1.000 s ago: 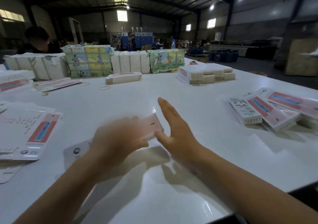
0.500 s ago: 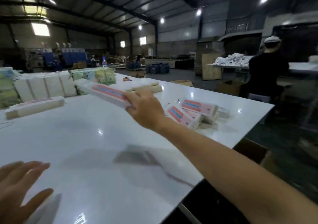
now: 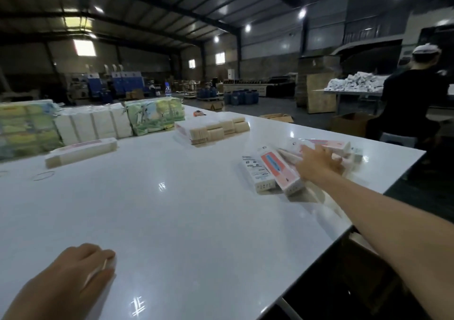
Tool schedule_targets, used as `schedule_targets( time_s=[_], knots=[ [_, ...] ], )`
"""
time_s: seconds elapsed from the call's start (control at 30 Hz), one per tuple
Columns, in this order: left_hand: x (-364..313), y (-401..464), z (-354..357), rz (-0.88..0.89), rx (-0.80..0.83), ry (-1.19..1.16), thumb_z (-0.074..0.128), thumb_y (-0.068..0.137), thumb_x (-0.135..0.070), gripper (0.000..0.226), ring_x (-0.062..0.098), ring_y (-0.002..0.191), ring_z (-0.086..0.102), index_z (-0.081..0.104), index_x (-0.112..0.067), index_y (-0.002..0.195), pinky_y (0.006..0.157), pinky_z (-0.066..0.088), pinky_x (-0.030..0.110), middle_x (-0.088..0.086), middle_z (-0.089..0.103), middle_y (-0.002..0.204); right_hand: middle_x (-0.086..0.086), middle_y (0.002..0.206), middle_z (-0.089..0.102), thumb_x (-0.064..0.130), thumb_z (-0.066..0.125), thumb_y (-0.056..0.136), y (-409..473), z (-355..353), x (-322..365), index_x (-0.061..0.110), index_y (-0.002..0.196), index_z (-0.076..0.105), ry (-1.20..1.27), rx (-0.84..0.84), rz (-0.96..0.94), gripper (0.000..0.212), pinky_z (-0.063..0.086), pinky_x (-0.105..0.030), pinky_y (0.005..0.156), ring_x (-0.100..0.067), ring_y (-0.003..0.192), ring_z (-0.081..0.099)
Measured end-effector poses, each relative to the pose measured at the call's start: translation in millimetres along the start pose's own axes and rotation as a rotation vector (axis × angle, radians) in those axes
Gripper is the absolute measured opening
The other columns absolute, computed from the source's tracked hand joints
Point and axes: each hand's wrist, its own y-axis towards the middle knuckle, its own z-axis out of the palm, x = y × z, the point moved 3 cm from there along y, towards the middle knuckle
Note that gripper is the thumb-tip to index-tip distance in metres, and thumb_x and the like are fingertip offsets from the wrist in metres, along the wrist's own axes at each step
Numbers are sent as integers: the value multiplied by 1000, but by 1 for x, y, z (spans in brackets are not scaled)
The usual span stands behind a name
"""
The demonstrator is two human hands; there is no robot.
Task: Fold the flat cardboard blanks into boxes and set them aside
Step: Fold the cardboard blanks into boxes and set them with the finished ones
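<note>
A glossy white table (image 3: 172, 221) fills most of the frame, with wrapped bundles of packs (image 3: 93, 125) lined along its far edge at upper left, a bound stack of flat cardboard blanks (image 3: 211, 130) at upper centre and another such stack (image 3: 81, 152) left of it. At right of centre the folded boxes (image 3: 277, 172), white with pink panels, lie in a loose heap near the table's right edge, and the right hand (image 3: 317, 164) lies on top of that heap with its fingers spread and nothing clamped in them. The left hand (image 3: 76, 278) rests at lower left, palm down on the tabletop, fingers loosely curled and not closed on anything that can be made out.
</note>
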Motion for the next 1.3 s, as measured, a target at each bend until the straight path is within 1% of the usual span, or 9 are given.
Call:
schedule_targets(
  time_s=[0.07, 0.17, 0.3, 0.4, 0.63, 0.8, 0.93, 1.03, 1.3],
  knots=[
    [-18, 6, -12, -85, 26, -47, 42, 76, -53, 38, 14, 80, 54, 48, -37, 109, 68, 52, 39, -20, 52, 88, -9, 148, 38, 37, 54, 91, -14, -27, 34, 26, 140, 43, 173, -92, -140, 52, 26, -56, 107, -32, 134, 33],
    [-28, 2, -17, -179, 122, -22, 47, 90, -45, 17, 2, 104, 47, 58, -40, 102, 79, 44, 27, -23, 50, 101, -11, 135, 55, 23, 56, 90, -66, -64, 110, 15, 128, 59, 400, -201, -489, 39, 35, -48, 102, -31, 124, 45],
    [-35, 1, -19, -243, 148, -62, 46, 92, -38, 20, 2, 104, 43, 61, -28, 101, 79, 39, 24, -17, 52, 104, -8, 112, 70, 16, 62, 87, -171, -69, 199, 15, 107, 72, 522, -86, -953, 22, 44, -41, 94, -30, 105, 59],
    [-31, -1, -21, -257, 121, -93, 46, 92, -30, 21, 10, 100, 49, 66, -22, 94, 80, 41, 27, -8, 58, 103, 2, 113, 69, 21, 59, 90, -232, -40, 242, 20, 107, 72, 507, 84, -1089, 22, 40, -31, 90, -22, 107, 58],
    [-16, -1, -24, -341, 117, -147, 45, 92, -21, 26, 22, 94, 56, 69, -12, 97, 79, 46, 36, 5, 63, 101, 16, 102, 56, 28, 44, 96, -272, 27, 265, 29, 95, 68, 350, 269, -1140, 25, 42, -23, 75, -10, 100, 50],
    [67, -5, -59, -804, 97, 36, 50, 88, -41, 42, 24, 119, 45, 54, -19, 124, 90, 40, 38, 4, 52, 127, 14, 106, 60, 21, 54, 93, -273, 27, 265, 26, 99, 71, 430, 269, -1106, 19, 39, -26, 75, -8, 97, 47],
    [148, -56, -108, -1216, 222, 390, 52, 75, -74, 86, 29, 125, 31, 40, -11, 133, 92, 32, 44, 11, 37, 134, 14, 103, 60, 21, 56, 91, -273, 26, 266, 26, 98, 70, 434, 280, -1095, 17, 39, -28, 75, -9, 97, 47],
    [174, -88, -120, -1346, 294, 454, 57, 60, -84, 110, 29, 126, 31, 32, -11, 138, 90, 34, 44, 11, 32, 138, 14, 103, 60, 21, 56, 91, -274, 24, 267, 26, 96, 70, 427, 282, -1092, 16, 40, -28, 75, -10, 95, 47],
    [193, -93, -133, -1433, 142, 204, 78, 62, -59, 88, 29, 116, 46, 41, -10, 125, 96, 39, 41, 11, 51, 126, 12, 99, 62, 18, 59, 89, -274, 24, 266, 24, 91, 71, 448, 295, -1079, 14, 40, -30, 73, -13, 92, 49]
  ],
)
